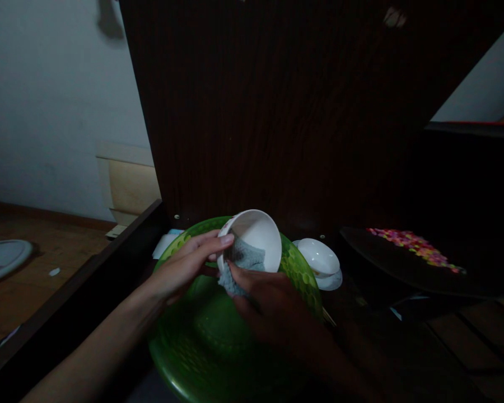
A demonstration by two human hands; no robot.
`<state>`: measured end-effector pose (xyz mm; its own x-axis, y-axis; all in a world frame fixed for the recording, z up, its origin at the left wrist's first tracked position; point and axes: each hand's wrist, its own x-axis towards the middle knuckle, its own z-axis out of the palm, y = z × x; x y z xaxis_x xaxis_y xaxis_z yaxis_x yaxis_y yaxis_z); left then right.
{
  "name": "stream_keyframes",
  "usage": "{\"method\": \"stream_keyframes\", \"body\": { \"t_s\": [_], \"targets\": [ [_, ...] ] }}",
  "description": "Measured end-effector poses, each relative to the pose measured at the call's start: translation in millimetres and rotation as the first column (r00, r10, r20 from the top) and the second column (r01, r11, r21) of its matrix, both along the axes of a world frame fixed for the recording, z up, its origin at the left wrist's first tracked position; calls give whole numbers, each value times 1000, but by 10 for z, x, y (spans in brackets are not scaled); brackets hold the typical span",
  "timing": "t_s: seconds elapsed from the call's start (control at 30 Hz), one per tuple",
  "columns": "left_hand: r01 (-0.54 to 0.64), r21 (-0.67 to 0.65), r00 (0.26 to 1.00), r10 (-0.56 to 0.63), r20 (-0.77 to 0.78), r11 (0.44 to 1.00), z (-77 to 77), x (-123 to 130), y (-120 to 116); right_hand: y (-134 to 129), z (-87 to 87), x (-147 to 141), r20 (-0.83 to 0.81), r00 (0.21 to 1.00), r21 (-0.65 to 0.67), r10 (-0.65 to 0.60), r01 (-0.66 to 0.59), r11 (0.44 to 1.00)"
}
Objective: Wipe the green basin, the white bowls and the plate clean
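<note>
A white bowl [271,239] is tilted on its side above a large green basin [218,319], its opening turned toward the right. My left hand [193,260] grips the bowl's left rim, with the thumb at the edge. In my right hand [262,294] is a grey cloth [248,256], pinched over the near rim; part of it lies inside the bowl. The fingers of my right hand are partly in shadow.
Right of the basin, another white bowl [319,256] rests on a white dish [332,281]. Thin sticks [329,318] lie beside the basin. A dark upright panel [277,112] stands behind. Farther right is a dark surface with a colourful patterned strip [415,246].
</note>
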<state>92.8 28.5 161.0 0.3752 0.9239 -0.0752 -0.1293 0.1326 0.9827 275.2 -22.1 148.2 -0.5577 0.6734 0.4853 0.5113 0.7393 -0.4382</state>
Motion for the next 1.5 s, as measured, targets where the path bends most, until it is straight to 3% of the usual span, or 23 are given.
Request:
{"method": "stream_keyframes", "body": {
  "t_s": [0.1,0.23,0.33,0.47,0.6,0.77,0.9,1.0,1.1,1.17,1.33,1.5],
  "targets": [
    [15,-50,1000,-13,25,999,-7,26,-24,34,30,-11,-79,996,-127,-33,23,992],
    [10,-71,997,-4,77,997,-10,23,-17,65,120,9,-120,991,-200,-66,42,979],
    [14,-55,995,-9,96,998,-1,13,-15,104,160,53,-116,974,-195,-196,171,966],
    [-15,-20,999,16,49,1000,10,39,-44,191,112,96,-261,860,-254,-439,377,891],
    [32,22,999,-31,-35,999,8,88,-84,220,59,60,-382,769,-421,-512,349,837],
    [102,32,993,-100,-63,994,-2,110,-115,144,103,-48,-473,782,-492,-405,146,858],
    [81,56,995,-78,-56,995,0,92,-112,67,165,-63,-479,835,-481,-270,7,876],
    [62,77,997,-58,-50,995,-2,76,-97,19,167,-40,-387,906,-401,-170,1,916],
    [48,93,997,-43,-58,995,-9,63,-81,-14,133,-13,-278,951,-218,-133,73,973],
    [36,88,998,-31,-58,995,-8,48,-75,-32,122,6,-207,975,-141,-77,48,989],
    [52,61,997,-48,-65,997,42,-33,-68,-70,153,91,-23,997,-103,80,-82,991],
    [61,58,993,-55,-101,996,85,-114,-49,2,101,170,145,966,-100,213,-200,975]
  ]
}}
